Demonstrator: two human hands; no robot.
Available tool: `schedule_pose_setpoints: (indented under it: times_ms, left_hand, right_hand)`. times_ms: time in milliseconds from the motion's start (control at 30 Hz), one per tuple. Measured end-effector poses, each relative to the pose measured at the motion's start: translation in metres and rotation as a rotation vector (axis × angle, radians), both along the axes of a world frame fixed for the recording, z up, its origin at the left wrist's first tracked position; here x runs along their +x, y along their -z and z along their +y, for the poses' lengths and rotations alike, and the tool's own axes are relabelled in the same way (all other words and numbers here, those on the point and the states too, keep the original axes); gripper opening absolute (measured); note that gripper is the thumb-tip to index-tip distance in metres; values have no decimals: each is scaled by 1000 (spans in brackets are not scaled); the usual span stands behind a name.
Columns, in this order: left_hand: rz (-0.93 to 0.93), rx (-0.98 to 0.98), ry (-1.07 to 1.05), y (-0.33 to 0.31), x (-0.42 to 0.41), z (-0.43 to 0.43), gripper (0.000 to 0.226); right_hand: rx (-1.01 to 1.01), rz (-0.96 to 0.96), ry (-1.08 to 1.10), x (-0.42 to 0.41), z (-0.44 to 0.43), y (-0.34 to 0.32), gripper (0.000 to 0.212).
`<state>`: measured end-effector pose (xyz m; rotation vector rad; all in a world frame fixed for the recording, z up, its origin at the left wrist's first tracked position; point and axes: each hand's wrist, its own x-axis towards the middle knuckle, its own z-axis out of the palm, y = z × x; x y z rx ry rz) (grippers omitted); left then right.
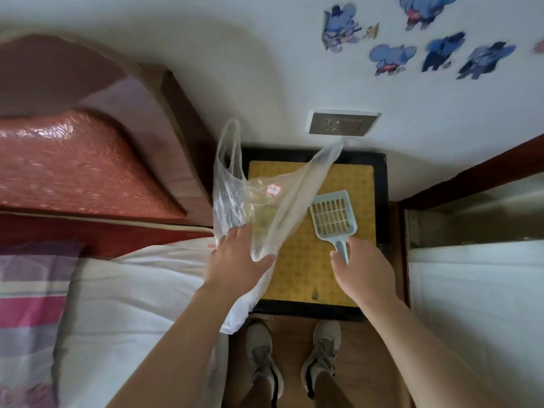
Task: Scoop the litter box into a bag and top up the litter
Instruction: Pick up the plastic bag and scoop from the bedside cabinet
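Left hand: fingers and thumb grip the clear bag; bag hangs over the box's left side, one handle loop upright
Right hand: fingers curled round the handle of the pale blue scoop; slotted blade over the box, contact unclear
Box: black rim, yellow patterned inside; on the floor against the wall, beside the bed, just ahead of the shoes
Wall: socket above the box
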<state>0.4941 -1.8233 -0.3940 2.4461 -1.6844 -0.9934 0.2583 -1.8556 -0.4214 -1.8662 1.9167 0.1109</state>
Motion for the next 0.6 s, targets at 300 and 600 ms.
schedule_pose_setpoints:
  times_ms: [300, 600]
  left_hand:
    - [25, -29, -84, 29, -12, -1, 43]
    - [102, -69, -163, 13, -9, -12, 18]
  right_hand:
    - [23, 10, 101, -7, 10, 17, 34]
    - [58, 38, 135, -9, 1, 3, 22]
